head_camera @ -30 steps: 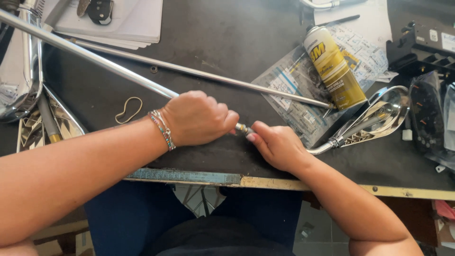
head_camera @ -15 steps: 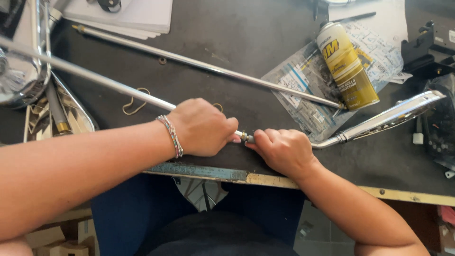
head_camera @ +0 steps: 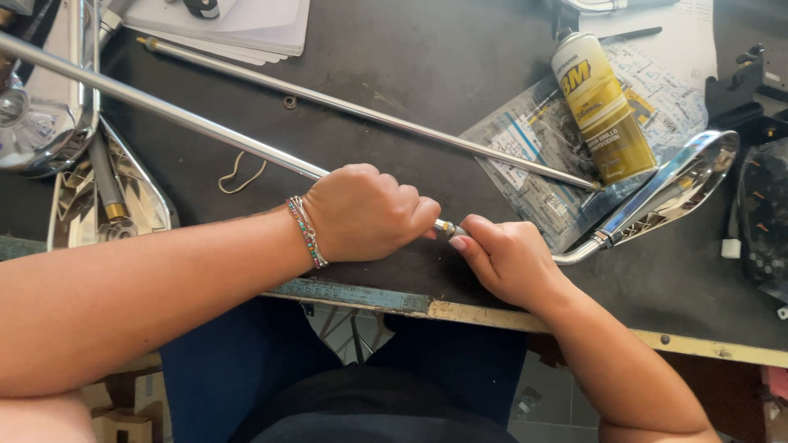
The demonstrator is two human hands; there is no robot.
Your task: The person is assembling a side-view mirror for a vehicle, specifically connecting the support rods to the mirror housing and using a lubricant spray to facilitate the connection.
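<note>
Mirror (head_camera: 669, 193) nearer; rod (head_camera: 164, 115) in fingers (head_camera: 410, 215).

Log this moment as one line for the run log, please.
left hand: gripping chrome rod | right hand: fingers on rod's end fitting | nearby: yellow spray can, curved chrome part, second rod

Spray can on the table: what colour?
Yellow top fading to olive-gold, white cap; the spray can shows best in the head view.

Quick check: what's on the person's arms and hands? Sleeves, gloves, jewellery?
Both forearms are bare, no sleeves in view, no gloves. The left hand has a thin multicoloured beaded bracelet at the wrist. The right hand wears no bracelet or ring that shows; its visible nail looks painted pale pink.
</note>
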